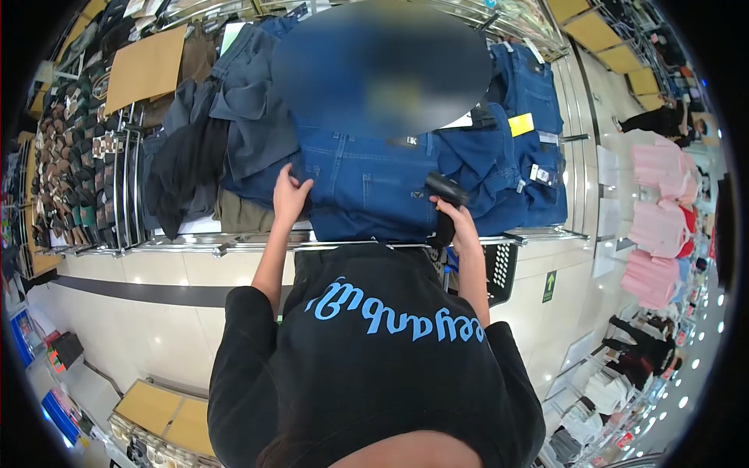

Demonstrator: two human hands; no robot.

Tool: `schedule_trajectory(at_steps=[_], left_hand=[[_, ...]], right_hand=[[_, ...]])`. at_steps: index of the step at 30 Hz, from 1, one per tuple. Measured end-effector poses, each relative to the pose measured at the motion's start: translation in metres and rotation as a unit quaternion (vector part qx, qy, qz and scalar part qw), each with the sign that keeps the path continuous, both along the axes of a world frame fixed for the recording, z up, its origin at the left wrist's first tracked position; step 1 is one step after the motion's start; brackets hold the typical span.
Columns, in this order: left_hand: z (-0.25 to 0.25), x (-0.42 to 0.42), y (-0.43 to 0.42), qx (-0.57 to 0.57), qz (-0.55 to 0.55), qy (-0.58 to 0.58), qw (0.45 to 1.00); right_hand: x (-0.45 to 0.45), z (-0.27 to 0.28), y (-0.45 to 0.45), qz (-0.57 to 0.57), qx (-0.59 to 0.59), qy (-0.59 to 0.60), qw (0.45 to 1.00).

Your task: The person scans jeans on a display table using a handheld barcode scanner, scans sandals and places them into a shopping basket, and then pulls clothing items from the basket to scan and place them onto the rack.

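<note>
Blue denim jeans (351, 183) lie spread on a metal rack in front of me, with a dark label near their upper edge. My left hand (292, 195) rests at the left side of the jeans, its fingers apart and bent over the cloth. A black handheld device (446, 189) is in my right hand (459, 218), over the right end of the jeans. Its dark handle hangs below my fingers. A large blurred patch hides what lies beyond the jeans.
Grey trousers (253, 105) and a black garment (187, 164) lie to the left. More folded jeans (534, 86) with tags are stacked at the right. The rack's metal rail (261, 243) runs along the front. A black basket (499, 273) stands below at the right.
</note>
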State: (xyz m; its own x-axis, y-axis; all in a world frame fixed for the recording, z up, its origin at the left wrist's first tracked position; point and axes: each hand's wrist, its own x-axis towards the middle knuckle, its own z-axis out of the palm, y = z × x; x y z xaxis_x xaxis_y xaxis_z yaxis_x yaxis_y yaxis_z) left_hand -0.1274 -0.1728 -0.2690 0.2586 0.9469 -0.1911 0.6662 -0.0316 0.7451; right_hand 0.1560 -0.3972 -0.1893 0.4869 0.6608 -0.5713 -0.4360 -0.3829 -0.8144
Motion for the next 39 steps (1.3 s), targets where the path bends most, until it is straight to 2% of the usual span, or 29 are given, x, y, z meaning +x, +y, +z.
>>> schedule_trajectory(at_steps=[2, 5, 7, 8, 9, 11, 14, 15, 17, 18, 19, 21, 23, 24, 25, 26, 27, 29, 31, 34, 37, 39], left_hand=[[0.019, 0.015, 0.002, 0.131, 0.000, -0.033, 0.991], [0.047, 0.047, 0.004, 0.115, -0.077, -0.105, 0.985], [0.053, 0.070, 0.002, -0.001, -0.144, -0.141, 0.980], [0.057, 0.083, -0.002, -0.206, -0.109, -0.238, 0.943], [0.072, 0.094, -0.005, -0.302, -0.097, -0.280, 0.906], [0.106, 0.108, -0.004, -0.416, -0.086, -0.266, 0.865], [0.066, 0.121, 0.001, -0.322, -0.186, -0.266, 0.889], [0.082, 0.119, 0.001, -0.383, -0.170, -0.373, 0.827], [0.059, 0.114, 0.009, -0.425, -0.160, -0.311, 0.835], [0.077, 0.112, 0.001, -0.406, -0.111, -0.312, 0.852], [0.065, 0.106, 0.004, -0.448, -0.126, -0.369, 0.804], [0.054, 0.106, -0.008, -0.318, -0.119, -0.396, 0.853], [0.048, 0.097, -0.001, -0.339, 0.003, -0.486, 0.806], [0.074, 0.085, 0.003, -0.396, 0.092, -0.489, 0.772], [0.077, 0.070, 0.012, -0.396, 0.156, -0.533, 0.731], [0.075, 0.060, 0.024, -0.392, 0.220, -0.611, 0.652], [0.072, 0.051, 0.038, -0.338, 0.178, -0.699, 0.605], [0.092, 0.032, 0.052, -0.251, 0.158, -0.729, 0.616], [0.103, 0.018, 0.061, -0.194, 0.174, -0.726, 0.636], [0.115, 0.012, 0.066, -0.175, 0.158, -0.712, 0.661], [0.127, 0.034, 0.054, -0.284, 0.188, -0.704, 0.623], [0.146, 0.072, 0.029, -0.293, 0.143, -0.534, 0.780]], right_hand=[[0.000, 0.005, 0.005, -0.026, 0.037, 0.016, 0.999], [-0.002, 0.014, 0.015, -0.022, 0.014, -0.002, 1.000], [-0.009, 0.027, 0.024, 0.036, 0.046, 0.015, 0.998], [-0.016, 0.039, 0.030, 0.071, 0.063, 0.017, 0.995], [-0.024, 0.050, 0.036, 0.106, 0.080, 0.020, 0.991], [-0.039, 0.064, 0.049, 0.226, 0.087, 0.055, 0.969], [-0.061, 0.060, 0.064, 0.331, 0.078, 0.029, 0.940], [-0.062, 0.055, 0.066, 0.352, 0.059, 0.019, 0.934], [-0.062, 0.055, 0.065, 0.398, 0.072, -0.002, 0.914], [-0.064, 0.055, 0.064, 0.420, 0.079, -0.012, 0.904], [-0.066, 0.056, 0.063, 0.414, 0.072, -0.011, 0.907], [-0.069, 0.059, 0.060, 0.401, 0.057, -0.010, 0.914], [-0.071, 0.054, 0.054, 0.361, 0.079, -0.071, 0.927], [-0.072, 0.052, 0.052, 0.340, 0.091, -0.100, 0.931], [-0.072, 0.053, 0.049, 0.295, 0.096, -0.073, 0.948], [-0.071, 0.054, 0.045, 0.250, 0.101, -0.044, 0.962], [-0.071, 0.056, 0.042, 0.206, 0.106, -0.014, 0.973], [-0.070, 0.063, 0.042, 0.134, 0.123, 0.002, 0.983], [-0.062, 0.055, 0.039, 0.119, 0.121, 0.010, 0.985], [-0.057, 0.044, 0.038, 0.099, 0.141, -0.013, 0.985], [-0.055, 0.051, 0.040, 0.078, 0.174, -0.014, 0.982], [-0.054, 0.050, 0.044, 0.050, 0.199, -0.005, 0.979]])
